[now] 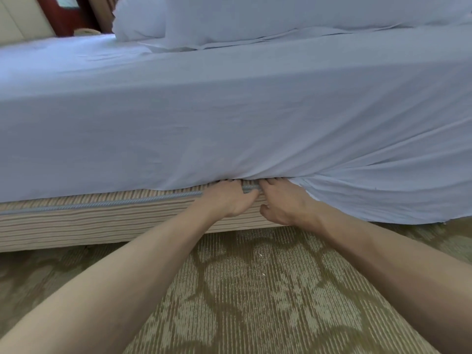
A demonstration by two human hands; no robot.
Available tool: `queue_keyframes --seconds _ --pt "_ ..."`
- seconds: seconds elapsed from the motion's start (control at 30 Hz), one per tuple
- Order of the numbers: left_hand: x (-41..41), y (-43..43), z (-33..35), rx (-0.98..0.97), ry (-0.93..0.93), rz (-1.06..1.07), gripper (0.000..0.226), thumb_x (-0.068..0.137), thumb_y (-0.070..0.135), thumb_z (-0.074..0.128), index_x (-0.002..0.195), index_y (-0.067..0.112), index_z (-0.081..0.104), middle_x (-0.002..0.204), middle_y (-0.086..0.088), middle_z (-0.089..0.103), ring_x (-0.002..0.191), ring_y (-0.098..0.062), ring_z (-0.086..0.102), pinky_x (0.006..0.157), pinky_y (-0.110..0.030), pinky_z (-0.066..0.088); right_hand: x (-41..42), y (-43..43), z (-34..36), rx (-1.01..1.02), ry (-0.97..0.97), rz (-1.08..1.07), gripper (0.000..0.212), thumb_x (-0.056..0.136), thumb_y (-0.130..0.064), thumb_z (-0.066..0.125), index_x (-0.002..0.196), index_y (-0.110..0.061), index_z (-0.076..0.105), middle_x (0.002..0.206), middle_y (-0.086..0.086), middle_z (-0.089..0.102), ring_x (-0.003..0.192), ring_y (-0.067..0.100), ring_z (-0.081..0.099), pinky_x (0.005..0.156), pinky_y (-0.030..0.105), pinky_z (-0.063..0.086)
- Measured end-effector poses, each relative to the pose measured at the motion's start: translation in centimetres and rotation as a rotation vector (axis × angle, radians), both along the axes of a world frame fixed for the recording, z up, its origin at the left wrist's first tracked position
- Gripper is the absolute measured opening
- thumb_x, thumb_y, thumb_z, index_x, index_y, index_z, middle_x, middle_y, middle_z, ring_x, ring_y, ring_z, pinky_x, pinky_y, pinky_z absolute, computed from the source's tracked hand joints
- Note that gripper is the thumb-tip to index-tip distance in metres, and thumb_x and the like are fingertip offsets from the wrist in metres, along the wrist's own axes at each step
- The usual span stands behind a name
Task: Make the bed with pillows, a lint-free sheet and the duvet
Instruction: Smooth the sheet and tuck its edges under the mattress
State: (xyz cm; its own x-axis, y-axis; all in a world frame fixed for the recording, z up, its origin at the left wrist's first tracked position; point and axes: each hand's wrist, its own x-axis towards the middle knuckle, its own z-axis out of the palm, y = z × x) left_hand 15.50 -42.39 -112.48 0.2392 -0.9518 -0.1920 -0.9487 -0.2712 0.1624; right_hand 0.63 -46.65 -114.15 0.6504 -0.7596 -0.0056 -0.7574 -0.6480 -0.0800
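A pale blue-white sheet [204, 118] covers the mattress and hangs down its near side. Left of my hands its lower edge lies flush along the mattress bottom; to the right a loose flap [383, 198] hangs almost to the floor. My left hand [227, 198] and my right hand [283, 203] sit side by side at the sheet's lower edge, fingertips hidden under the fabric where the mattress meets the striped bed base [102, 221]. The sheet bunches into folds above them. A white pillow [140, 19] and a piled duvet [293, 16] lie on the bed's far side.
Patterned beige-green carpet [255, 290] fills the floor in front of the bed. A padded cream headboard [18, 24] stands at the top left, with dark red wooden furniture [53, 16] beside it.
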Motion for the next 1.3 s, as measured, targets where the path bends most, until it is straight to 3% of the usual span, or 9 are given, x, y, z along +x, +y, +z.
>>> queue_keyframes --seconds 0.17,0.33,0.5,0.73,0.9,1.0,1.1,1.2,1.3 --pt "0.1 0.3 0.0 0.048 0.001 -0.038 0.089 0.096 0.071 0.036 0.162 0.012 0.021 0.168 -0.011 0.023 0.153 -0.031 0.024 0.123 -0.044 0.023 -2.2 1.7 -0.2 -0.086 -0.081 -0.036 0.064 0.089 -0.027 0.057 0.149 -0.011 0.039 0.149 0.003 0.048 0.137 0.021 0.044 0.097 0.039 0.049" --pt "-0.4 1.2 -0.3 0.014 -0.157 -0.091 0.086 0.096 0.065 0.044 0.157 0.006 0.030 0.160 -0.017 0.036 0.145 -0.034 0.038 0.117 -0.044 0.031 -0.3 1.1 0.8 -0.066 -0.005 -0.151 0.055 0.092 -0.043 0.056 0.135 -0.010 0.053 0.136 0.009 0.059 0.123 0.029 0.057 0.092 0.038 0.050" --pt "-0.2 0.6 -0.4 0.021 -0.137 -0.073 0.077 0.098 0.062 0.041 0.152 0.007 0.037 0.154 -0.019 0.044 0.138 -0.036 0.045 0.112 -0.046 0.040 1.1 -0.3 1.4 0.002 0.104 -0.194 0.044 0.089 -0.045 0.055 0.115 -0.011 0.066 0.113 0.009 0.072 0.103 0.029 0.067 0.079 0.035 0.049" --pt "-0.6 0.0 1.3 0.126 -0.099 -0.072 0.059 0.099 0.049 0.043 0.141 0.009 0.051 0.141 -0.017 0.057 0.120 -0.034 0.057 0.098 -0.040 0.049 1.9 -2.7 -0.1 0.083 0.119 -0.177 0.070 0.094 -0.053 0.050 0.150 -0.013 0.041 0.153 0.011 0.048 0.140 0.028 0.046 0.115 0.038 0.033" --pt "-1.9 0.0 3.7 0.087 -0.181 -0.225 0.037 0.099 0.032 0.047 0.125 0.011 0.063 0.125 -0.013 0.065 0.100 -0.030 0.059 0.080 -0.036 0.047 -0.2 -2.0 0.0 0.073 0.031 -0.085 0.067 0.094 -0.037 0.058 0.154 -0.019 0.037 0.155 0.008 0.045 0.141 0.030 0.042 0.112 0.038 0.035" --pt "-3.4 -0.6 3.4 -0.003 -0.142 -0.370 0.035 0.098 0.026 0.046 0.126 0.012 0.061 0.131 -0.013 0.063 0.115 -0.033 0.061 0.087 -0.039 0.051 -2.4 -1.0 0.7 0.031 0.020 -0.094 0.058 0.091 -0.032 0.058 0.148 -0.027 0.044 0.148 0.000 0.053 0.133 0.027 0.050 0.099 0.041 0.049" --pt "-5.8 -1.6 1.9 -0.057 -0.086 -0.447 0.043 0.101 0.028 0.047 0.140 0.011 0.053 0.142 -0.011 0.057 0.128 -0.031 0.056 0.097 -0.042 0.048 -5.4 0.0 1.9 -0.021 0.088 -0.162 0.063 0.092 -0.028 0.056 0.153 -0.031 0.039 0.155 -0.006 0.046 0.138 0.022 0.047 0.100 0.041 0.049" --pt "-8.3 -2.0 -1.3 -0.110 -0.031 -0.426 0.070 0.099 0.035 0.052 0.155 0.002 0.029 0.157 -0.015 0.038 0.144 -0.030 0.038 0.115 -0.044 0.034 -8.1 1.0 3.6 0.025 0.298 -0.234 0.066 0.096 -0.027 0.054 0.157 -0.019 0.031 0.162 -0.001 0.035 0.148 0.018 0.034 0.110 0.039 0.041" --pt "-10.6 -2.2 -3.6 -0.250 -0.022 -0.363 0.085 0.093 0.039 0.057 0.156 -0.006 0.019 0.160 -0.020 0.031 0.148 -0.033 0.029 0.126 -0.043 0.018 -10.4 0.5 4.1 0.056 0.378 -0.361 0.067 0.098 -0.031 0.052 0.159 -0.017 0.027 0.162 0.002 0.035 0.147 0.023 0.037 0.109 0.045 0.044"
